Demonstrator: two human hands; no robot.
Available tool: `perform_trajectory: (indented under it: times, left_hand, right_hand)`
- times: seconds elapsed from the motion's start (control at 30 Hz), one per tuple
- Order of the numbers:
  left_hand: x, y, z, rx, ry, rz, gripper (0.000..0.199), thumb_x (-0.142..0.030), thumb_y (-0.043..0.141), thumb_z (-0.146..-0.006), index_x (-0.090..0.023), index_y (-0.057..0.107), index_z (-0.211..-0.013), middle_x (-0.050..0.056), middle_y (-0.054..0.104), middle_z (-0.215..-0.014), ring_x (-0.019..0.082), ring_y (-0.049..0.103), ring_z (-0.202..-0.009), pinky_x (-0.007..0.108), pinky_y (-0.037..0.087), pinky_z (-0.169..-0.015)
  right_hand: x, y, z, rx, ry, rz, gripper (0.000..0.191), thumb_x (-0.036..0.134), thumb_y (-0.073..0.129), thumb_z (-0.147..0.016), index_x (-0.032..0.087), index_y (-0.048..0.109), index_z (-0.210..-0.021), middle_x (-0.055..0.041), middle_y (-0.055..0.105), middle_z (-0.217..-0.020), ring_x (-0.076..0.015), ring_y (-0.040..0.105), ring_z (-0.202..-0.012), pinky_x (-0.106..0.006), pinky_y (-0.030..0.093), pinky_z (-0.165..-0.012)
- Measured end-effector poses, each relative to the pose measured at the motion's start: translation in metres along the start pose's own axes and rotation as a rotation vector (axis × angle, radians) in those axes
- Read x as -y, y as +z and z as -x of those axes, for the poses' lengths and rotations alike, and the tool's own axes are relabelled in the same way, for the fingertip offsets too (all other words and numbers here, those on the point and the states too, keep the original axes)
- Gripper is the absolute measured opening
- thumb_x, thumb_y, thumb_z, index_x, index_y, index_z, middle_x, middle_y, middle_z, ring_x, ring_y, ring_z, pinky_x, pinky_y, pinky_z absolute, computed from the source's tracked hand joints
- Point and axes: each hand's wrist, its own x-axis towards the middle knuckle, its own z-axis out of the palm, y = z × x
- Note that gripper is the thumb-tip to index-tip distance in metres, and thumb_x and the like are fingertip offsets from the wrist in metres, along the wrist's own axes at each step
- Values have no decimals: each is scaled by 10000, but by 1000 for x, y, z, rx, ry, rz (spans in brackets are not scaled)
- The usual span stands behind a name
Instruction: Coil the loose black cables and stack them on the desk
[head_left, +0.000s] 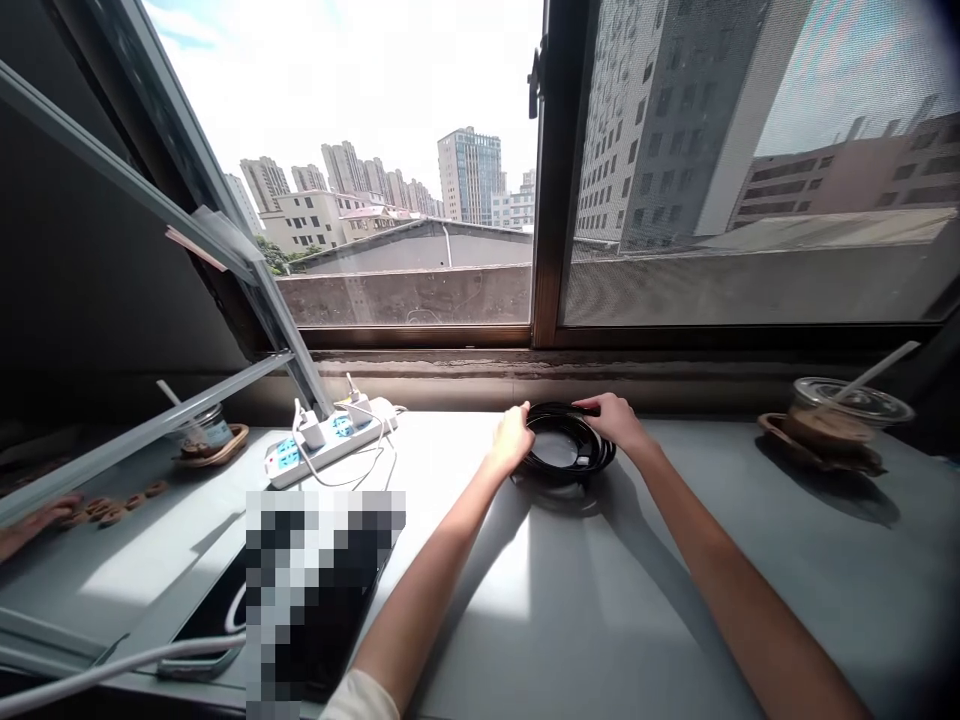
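Note:
A coiled black cable (559, 472) is at the back middle of the pale table, near the window wall. My left hand (514, 438) grips its left side, fingers closed at the rim. On the upper right of the coil, my right hand (613, 420) pinches the cable between thumb and fingers. A small light-coloured piece shows inside the ring at its lower right. The coil seems slightly raised, with a shadow on the table below it.
A white power strip (341, 449) with plugs and thin cords lies left. Nearer stands a pixelated dark object (330, 600). At the right, a plastic cup (832, 418) with a straw sits on a brown holder (859, 460). Another person's hand (45, 520) shows beyond the metal frame (289, 310).

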Motion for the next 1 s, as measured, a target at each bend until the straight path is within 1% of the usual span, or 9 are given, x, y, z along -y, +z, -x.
perform_trajectory:
  times: [0.17,0.27,0.33,0.4,0.53,0.67,0.77,0.9,1.0]
  left_hand:
    - [1,-8,-4,-32,41,50,481,-50,451,-809,-168,554,-1264,143,572,-1278,266,496,-1236,426,411,-1032]
    - [9,-2,-10,-10,73,68,397,-135,514,-857,-163,546,-1251,132,555,-1298,233,502,-1225,447,403,-1044]
    - [16,6,-13,18,76,59,432,-134,523,-861,-145,506,-1292,139,541,-1313,225,506,-1224,453,404,-1044]
    - [22,13,-15,37,68,46,482,-78,488,-849,-137,481,-1327,143,531,-1328,218,510,-1226,410,405,-1053]
    - [26,12,-16,38,47,16,542,-7,408,-806,-153,511,-1319,111,533,-1342,197,506,-1237,322,388,-1071]
    - [21,2,-12,34,35,-9,512,-42,462,-792,-159,545,-1283,107,560,-1313,216,526,-1212,341,400,-1058]
    - [15,-2,-6,26,23,-25,558,-15,515,-733,-143,547,-1275,121,569,-1296,242,537,-1193,362,421,-1029]
    - [10,-4,0,-23,-9,-38,571,24,471,-726,-149,552,-1264,120,563,-1298,251,493,-1234,391,395,-1041]
    - [10,-3,0,-46,-40,-24,523,12,486,-735,-167,587,-1217,115,584,-1258,257,506,-1209,404,396,-1031]
  right_hand:
    - [3,2,0,13,-33,-9,270,295,585,-894,163,627,-1126,-74,630,-1119,-189,582,-1077,-403,469,-951]
    - [4,10,2,10,-18,6,277,294,569,-904,161,613,-1143,-80,616,-1142,-192,577,-1081,-414,471,-946]
    - [4,14,3,1,0,26,281,294,562,-908,162,607,-1152,-84,604,-1164,-197,570,-1090,-428,464,-953]
    - [4,16,5,-11,10,46,283,307,559,-909,169,609,-1151,-87,593,-1189,-201,559,-1106,-438,451,-965]
    - [3,15,6,-22,8,67,286,334,569,-899,177,621,-1133,-84,599,-1180,-203,561,-1094,-433,451,-954]
    - [3,14,7,-35,-11,64,278,312,573,-891,182,628,-1131,-81,594,-1167,-204,557,-1076,-425,458,-929]
    - [1,17,7,-59,-46,49,276,275,562,-886,211,648,-1140,-75,601,-1121,-209,562,-1048,-400,464,-892]
    - [-4,25,6,-104,-88,-2,284,274,532,-892,264,675,-1137,-75,603,-1070,-218,564,-1028,-351,458,-857]
    - [-11,35,2,-125,-89,-78,283,283,535,-898,230,660,-1146,-74,600,-1083,-206,557,-1036,-369,461,-873]
